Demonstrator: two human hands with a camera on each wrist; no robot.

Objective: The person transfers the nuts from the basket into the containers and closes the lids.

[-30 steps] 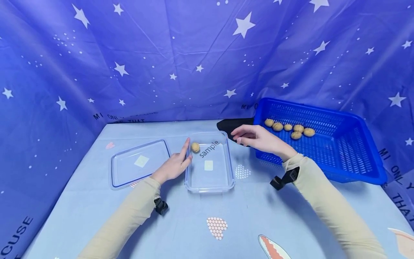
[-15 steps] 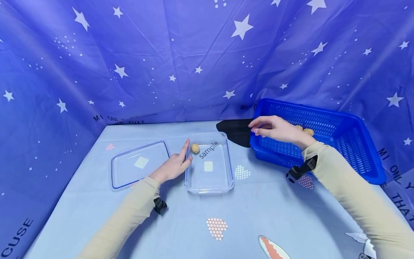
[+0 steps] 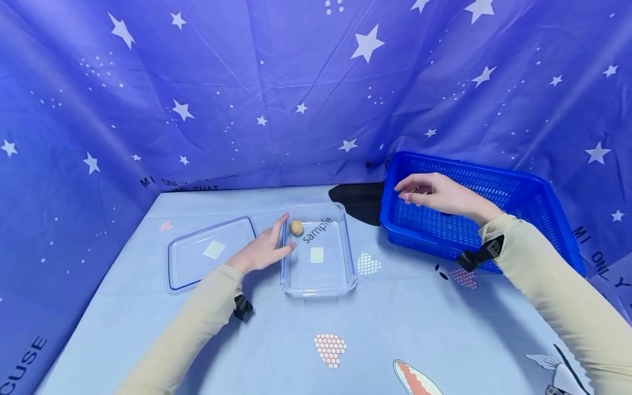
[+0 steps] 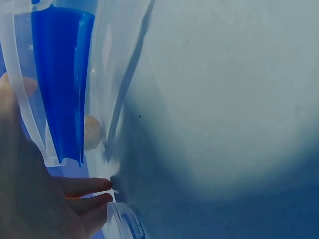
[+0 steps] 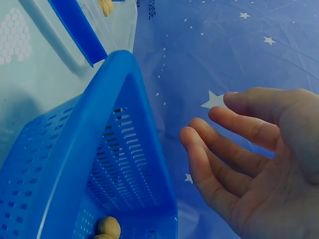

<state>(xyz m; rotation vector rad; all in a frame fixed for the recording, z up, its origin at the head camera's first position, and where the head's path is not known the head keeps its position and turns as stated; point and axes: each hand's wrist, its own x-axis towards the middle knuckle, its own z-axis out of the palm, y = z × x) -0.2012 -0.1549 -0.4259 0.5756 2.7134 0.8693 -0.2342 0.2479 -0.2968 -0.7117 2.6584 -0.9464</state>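
A clear rectangular food container (image 3: 320, 289) with a blue-edged rim stands in the middle of the table, and one walnut (image 3: 297, 227) lies in its far left corner. My left hand (image 3: 264, 247) rests at the container's left side, its extended forefinger and thumb touching the rim. Over the left part of a blue perforated basket (image 3: 513, 192) hovers my right hand (image 3: 444, 195), fingers loosely bent with nothing between them. In the head view this hand hides the basket's walnuts; the right wrist view shows walnuts (image 5: 108, 227) on the basket floor.
Left of the container lies its clear lid (image 3: 214, 249), flat on the table. A black flat patch (image 3: 355, 202) is between container and basket, at the back. A starry blue curtain (image 3: 237, 82) hangs behind the table.
My right hand has moved right, from beside the container to over the basket, covering its walnuts from the head camera. My left hand stays at the container's left side.
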